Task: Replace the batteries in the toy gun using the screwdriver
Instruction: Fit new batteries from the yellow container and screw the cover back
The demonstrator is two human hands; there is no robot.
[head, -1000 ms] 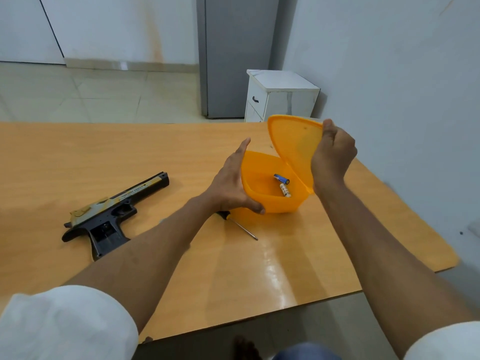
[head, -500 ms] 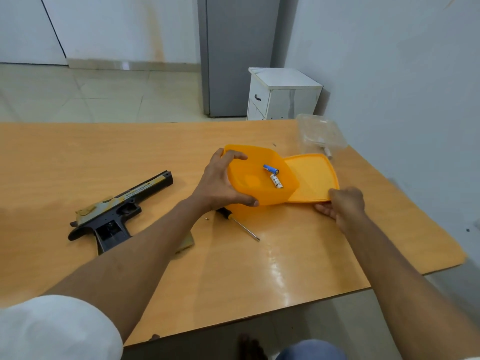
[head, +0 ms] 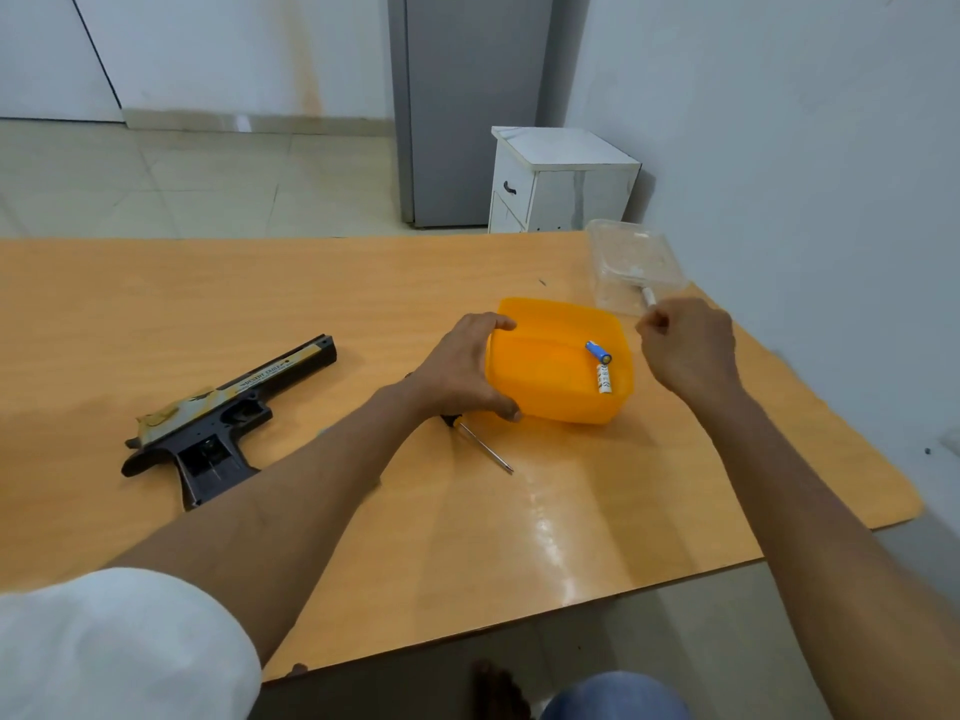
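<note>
Spanning most of the view, the wooden worktop (head: 156, 304) carries everything, with a grey cabinet (head: 467, 106) and a small white bedside unit (head: 561, 181) standing on the tiled floor beyond its far edge. Largest of the things on it is the toy gun (head: 228, 413), a black pistol with a worn tan slide, lying on its side at the left with its barrel pointing away to the right and the underside of its handle open (the inside is too dark to read). Well right of it sits the orange plastic box (head: 545, 387), lid off and tilted a little toward the camera. The left hand (head: 462, 371) has its grip on the box's left wall, thumb over the rim and fingers curled under the near corner. The right hand (head: 685, 350) hovers just right of the box, its grip clenched; it seems to hold nothing, though the palm is hidden. Behind that hand a clear plastic container (head: 634, 265) rests near the worktop's far right corner. Just in front of the box lies the screwdriver (head: 485, 448), its dark handle partly under the left hand, shaft pointing toward the near right. Inside the box, against its right wall, lie a blue battery (head: 598, 351) and a white battery (head: 604, 379), almost touching end to end.
</note>
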